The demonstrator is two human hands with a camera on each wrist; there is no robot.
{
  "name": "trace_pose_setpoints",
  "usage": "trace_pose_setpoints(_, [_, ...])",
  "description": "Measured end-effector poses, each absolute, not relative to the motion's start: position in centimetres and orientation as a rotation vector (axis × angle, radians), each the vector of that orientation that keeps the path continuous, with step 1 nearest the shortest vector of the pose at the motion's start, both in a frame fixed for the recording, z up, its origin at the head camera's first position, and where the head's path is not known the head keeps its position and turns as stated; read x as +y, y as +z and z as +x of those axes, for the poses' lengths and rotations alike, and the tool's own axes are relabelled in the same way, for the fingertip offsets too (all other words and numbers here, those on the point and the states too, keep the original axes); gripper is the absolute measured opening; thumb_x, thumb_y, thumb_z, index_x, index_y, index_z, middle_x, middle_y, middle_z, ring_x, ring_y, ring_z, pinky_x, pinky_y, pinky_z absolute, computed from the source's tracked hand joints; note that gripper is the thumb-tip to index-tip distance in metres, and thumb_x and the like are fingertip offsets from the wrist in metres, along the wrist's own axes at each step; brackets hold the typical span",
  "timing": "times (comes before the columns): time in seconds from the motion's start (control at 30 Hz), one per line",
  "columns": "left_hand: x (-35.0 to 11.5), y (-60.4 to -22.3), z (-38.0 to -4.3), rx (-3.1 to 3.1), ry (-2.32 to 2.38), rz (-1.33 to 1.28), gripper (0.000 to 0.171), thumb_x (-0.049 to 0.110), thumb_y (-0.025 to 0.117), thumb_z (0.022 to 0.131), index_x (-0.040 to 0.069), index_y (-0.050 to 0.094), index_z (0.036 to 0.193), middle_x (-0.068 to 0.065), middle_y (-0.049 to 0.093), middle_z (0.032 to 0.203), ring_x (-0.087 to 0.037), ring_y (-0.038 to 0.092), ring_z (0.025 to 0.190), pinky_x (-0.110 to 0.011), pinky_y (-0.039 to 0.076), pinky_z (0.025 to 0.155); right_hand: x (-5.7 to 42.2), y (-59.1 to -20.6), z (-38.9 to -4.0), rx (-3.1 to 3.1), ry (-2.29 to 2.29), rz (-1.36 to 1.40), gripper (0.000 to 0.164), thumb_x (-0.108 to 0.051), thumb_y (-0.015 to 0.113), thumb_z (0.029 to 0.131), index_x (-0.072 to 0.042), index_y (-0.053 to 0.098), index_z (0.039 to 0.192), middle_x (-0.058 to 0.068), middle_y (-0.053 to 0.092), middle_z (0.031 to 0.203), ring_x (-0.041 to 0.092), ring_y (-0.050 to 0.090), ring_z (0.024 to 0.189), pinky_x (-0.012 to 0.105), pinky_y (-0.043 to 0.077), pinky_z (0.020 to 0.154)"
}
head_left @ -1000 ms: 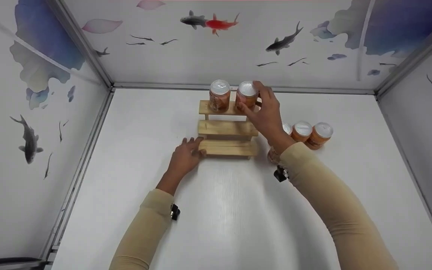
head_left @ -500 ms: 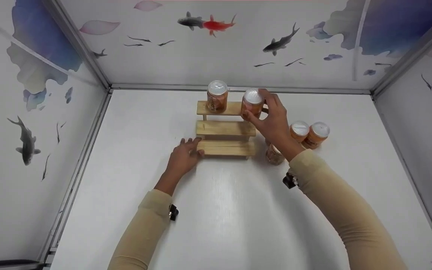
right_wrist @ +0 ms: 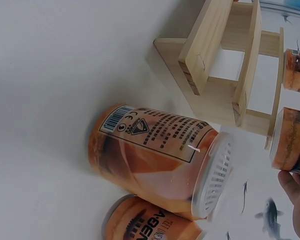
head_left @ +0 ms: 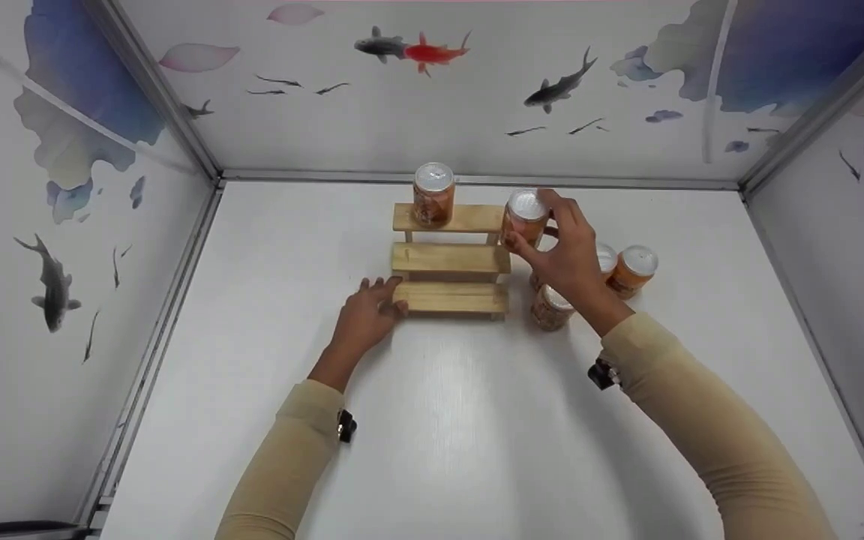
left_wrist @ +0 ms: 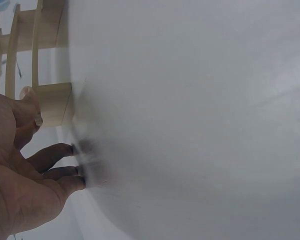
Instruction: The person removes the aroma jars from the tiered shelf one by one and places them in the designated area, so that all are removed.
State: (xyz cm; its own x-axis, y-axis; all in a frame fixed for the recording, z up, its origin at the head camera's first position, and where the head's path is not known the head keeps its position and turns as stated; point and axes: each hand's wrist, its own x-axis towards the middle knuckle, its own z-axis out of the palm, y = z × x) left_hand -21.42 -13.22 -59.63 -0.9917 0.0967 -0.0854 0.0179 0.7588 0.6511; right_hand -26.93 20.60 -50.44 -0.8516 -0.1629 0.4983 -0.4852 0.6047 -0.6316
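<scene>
A three-step wooden stand (head_left: pixel 451 258) is at the back middle of the white table. My left hand (head_left: pixel 366 315) pinches the left end of its lowest step between thumb and index finger; the other fingertips reach down at the tabletop in the left wrist view. Raised beside the right end of the top step is an orange can (head_left: pixel 523 223) with a pale lid, which my right hand (head_left: pixel 573 251) grips around its side. Another orange can (head_left: pixel 433 204) stands upright on the left part of the top step.
Several more orange cans stand on the table right of the stand, including a front can (head_left: pixel 550 311) and a rightmost can (head_left: pixel 633 271), partly behind my right arm. White walls (head_left: pixel 447 112) with painted fish enclose the table (head_left: pixel 432 435) at the back and sides.
My right hand has lifted the can off the right part of the top step and carried it rightward and toward me. The left hand keeps its place on the stand.
</scene>
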Motion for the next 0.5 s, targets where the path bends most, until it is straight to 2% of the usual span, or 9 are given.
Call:
trace_pose_setpoints(0.33, [-13.1,-59.6,-21.4,2.835,1.050,0.070,0.058,0.044,0.071,0.106,0.021,0.063,0.158,-0.026,0.056,0.162,-0.054,0.041,0.160,-0.070,0.037,0.129,22.6,-50.2,-25.8,-2.444,1.095,0.504,0.072,-0.022,0.089,0.095,-0.004,0.054,0.155,0.021,0.063,0.138,0.033,0.070,0.126,0.047,0.068,0.096])
trace_pose_setpoints(0.5, [-13.2,-59.6,-21.4,2.831,1.070,0.070,0.058,0.045,0.071,0.106,0.021,0.063,0.158,-0.025,0.055,0.163,-0.054,0.040,0.160,-0.072,0.036,0.129,23.6,-50.2,-25.3,-2.447,1.106,0.488,0.073,-0.018,0.090,0.094,-0.002,0.053,0.155,0.023,0.062,0.137,0.034,0.070,0.125,0.051,0.068,0.095])
